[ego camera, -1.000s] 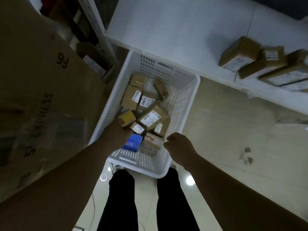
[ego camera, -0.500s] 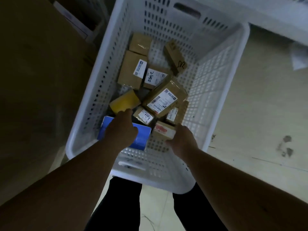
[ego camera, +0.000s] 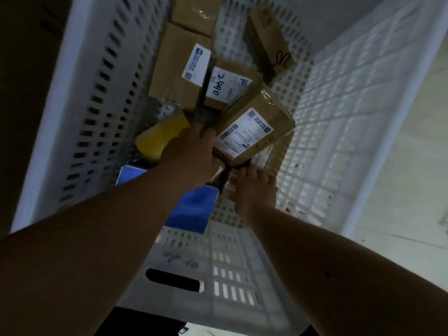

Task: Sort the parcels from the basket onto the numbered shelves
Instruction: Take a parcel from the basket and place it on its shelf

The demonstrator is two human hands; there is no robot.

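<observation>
We reach both arms down into the white basket [ego camera: 351,122], where the parcels lie heaped along its left wall and middle. Our left hand [ego camera: 191,156] rests over the near left corner of a brown parcel with a barcode label [ego camera: 254,132], between it and a yellow parcel [ego camera: 160,137]; its fingers are hidden, so we cannot tell whether they grip. Our right hand [ego camera: 254,190] lies with fingers stretched forward on a small box with red print [ego camera: 231,181] just under that parcel's near edge. A blue parcel [ego camera: 191,209] sits beneath our left forearm, near the basket's front wall. Farther back lie a box marked 2490 [ego camera: 225,86] and other brown boxes.
</observation>
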